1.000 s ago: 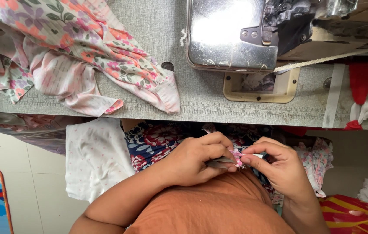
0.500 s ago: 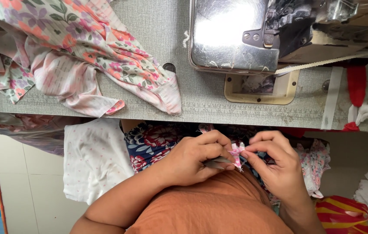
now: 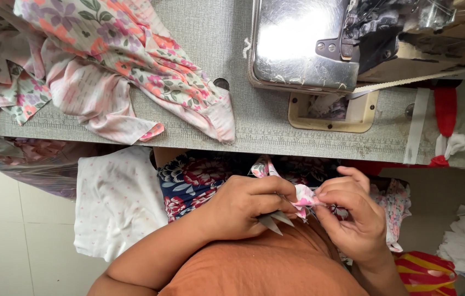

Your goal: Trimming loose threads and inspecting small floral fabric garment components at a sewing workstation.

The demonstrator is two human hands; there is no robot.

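Lower centre of frame: left hand (image 3: 243,211) grips metal snips (image 3: 275,221); right hand (image 3: 353,219) pinches pink floral fabric (image 3: 302,195)

grey textured worktable (image 3: 243,131) spanning the view | shiny metal sewing machine (image 3: 303,44) sitting on it, catching bright glare | pale tiled floor (image 3: 30,246) showing below | heap of floral printed cloth (image 3: 112,60) lying at the table's left | white dotted fabric (image 3: 117,203) hanging off the edge

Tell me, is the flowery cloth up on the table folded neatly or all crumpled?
Crumpled. The flowery cloth lies bunched in loose folds on the grey table, one corner hanging over the front edge.
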